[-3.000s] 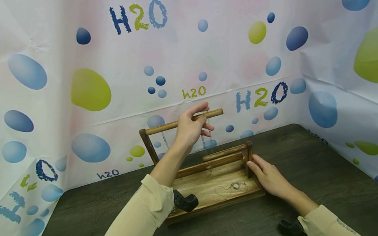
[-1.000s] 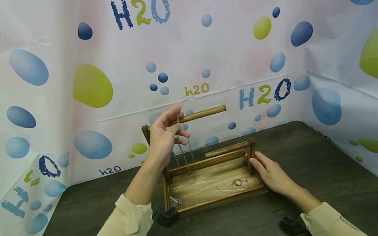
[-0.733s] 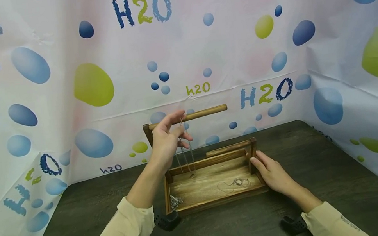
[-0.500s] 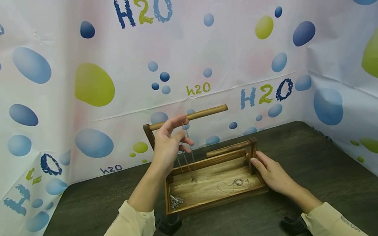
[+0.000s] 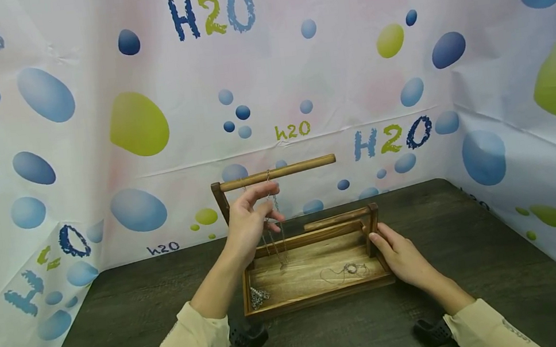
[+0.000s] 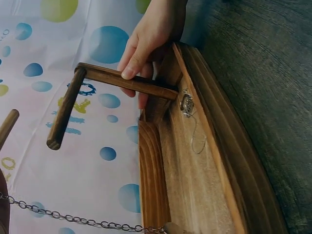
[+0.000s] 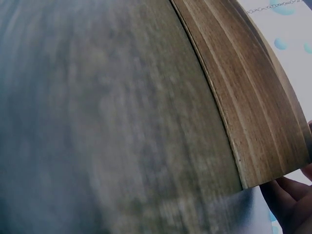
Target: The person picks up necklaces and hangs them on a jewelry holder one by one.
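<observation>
A wooden jewelry stand (image 5: 319, 293) has a tray base, a tall bar (image 5: 303, 166) and a short bar (image 5: 336, 219). A fine chain necklace (image 5: 282, 242) loops over the tall bar, its small pendant dangling above the tray. Just under that bar, my left hand (image 5: 249, 217) touches the necklace with loosely spread fingers; the chain passes by its index finger and thumb. Another thin chain (image 5: 243, 182) crosses the bar farther left, mostly hidden by the hand. My right hand (image 5: 400, 257) grips the stand's right end, thumb against the short post, as the left wrist view also shows.
Inside the tray lie a silver chain clump (image 5: 259, 297) at the front left and a coiled necklace (image 5: 350, 269) at the right. The dark table (image 5: 146, 328) carries the stand. A patterned backdrop (image 5: 182, 75) rises close behind it.
My left hand has moved left along the tall bar with the necklace, then dropped slightly below it. The necklace's loop now shows over the bar. My right hand keeps its grip.
</observation>
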Available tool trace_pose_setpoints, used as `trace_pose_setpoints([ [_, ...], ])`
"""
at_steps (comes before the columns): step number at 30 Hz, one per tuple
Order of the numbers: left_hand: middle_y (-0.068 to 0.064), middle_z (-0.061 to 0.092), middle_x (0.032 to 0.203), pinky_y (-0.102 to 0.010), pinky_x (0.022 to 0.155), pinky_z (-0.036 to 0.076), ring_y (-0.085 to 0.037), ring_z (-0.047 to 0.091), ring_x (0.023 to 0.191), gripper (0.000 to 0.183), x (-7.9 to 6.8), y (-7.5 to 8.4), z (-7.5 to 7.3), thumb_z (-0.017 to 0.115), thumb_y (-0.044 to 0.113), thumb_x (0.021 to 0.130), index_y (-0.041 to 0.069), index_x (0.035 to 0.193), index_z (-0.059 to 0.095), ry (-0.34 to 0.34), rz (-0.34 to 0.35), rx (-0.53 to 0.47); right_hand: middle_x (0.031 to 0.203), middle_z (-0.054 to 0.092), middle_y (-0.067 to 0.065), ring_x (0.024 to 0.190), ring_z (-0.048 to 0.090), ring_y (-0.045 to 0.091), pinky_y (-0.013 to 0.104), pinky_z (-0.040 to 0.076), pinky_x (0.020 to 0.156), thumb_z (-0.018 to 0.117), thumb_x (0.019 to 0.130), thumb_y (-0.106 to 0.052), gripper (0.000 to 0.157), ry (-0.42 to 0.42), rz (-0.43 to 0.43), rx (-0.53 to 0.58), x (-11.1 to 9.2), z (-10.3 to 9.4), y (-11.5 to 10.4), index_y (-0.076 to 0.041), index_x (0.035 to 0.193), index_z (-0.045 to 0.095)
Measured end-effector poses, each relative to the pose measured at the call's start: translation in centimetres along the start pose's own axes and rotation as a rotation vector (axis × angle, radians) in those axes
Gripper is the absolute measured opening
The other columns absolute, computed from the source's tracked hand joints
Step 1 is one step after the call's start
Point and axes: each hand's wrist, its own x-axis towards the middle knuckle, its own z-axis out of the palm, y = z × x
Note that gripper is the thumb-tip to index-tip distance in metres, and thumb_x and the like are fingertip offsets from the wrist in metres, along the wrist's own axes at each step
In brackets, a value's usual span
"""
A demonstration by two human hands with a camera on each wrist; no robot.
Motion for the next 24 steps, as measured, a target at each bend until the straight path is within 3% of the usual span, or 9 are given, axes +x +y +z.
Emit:
trace_pose_setpoints([
  [9,-0.017,0.059,0.128,-0.032,0.063,0.059,-0.019,0.068,0.075,0.033,-0.4,-1.1,-0.2,0.048,-0.004,0.102,0.006,0.130,0.064,0.015,-0.036,0.045,0.137,0.055,0.029,0.130,0.047,0.049,0.066,0.041,0.101,0.040,0.111,-0.030,0.040,0.010,-0.010,0.007,0.1,-0.1,-0.1,-0.001,0.136,0.051],
  [14,-0.014,0.062,0.124,-0.041,0.078,0.059,-0.027,0.069,0.090,0.032,-0.7,-1.5,-0.2,0.052,-0.003,0.101,0.007,0.128,0.066,0.030,-0.051,0.063,0.142,0.050,0.031,0.133,0.043,0.050,0.066,0.038,0.104,0.039,0.111,-0.030,0.044,0.001,0.002,0.006,0.0,-0.2,-0.2,0.001,0.141,0.048],
  [24,-0.012,0.065,0.124,-0.041,0.100,0.049,-0.029,0.062,0.116,0.029,-1.6,-2.7,-0.4,0.053,-0.003,0.101,0.001,0.126,0.066,-0.001,-0.058,0.099,0.142,0.050,0.031,0.133,0.044,0.050,0.066,0.038,0.104,0.039,0.111,-0.031,0.046,-0.004,0.001,0.003,0.2,-0.1,0.0,0.002,0.142,0.047],
])
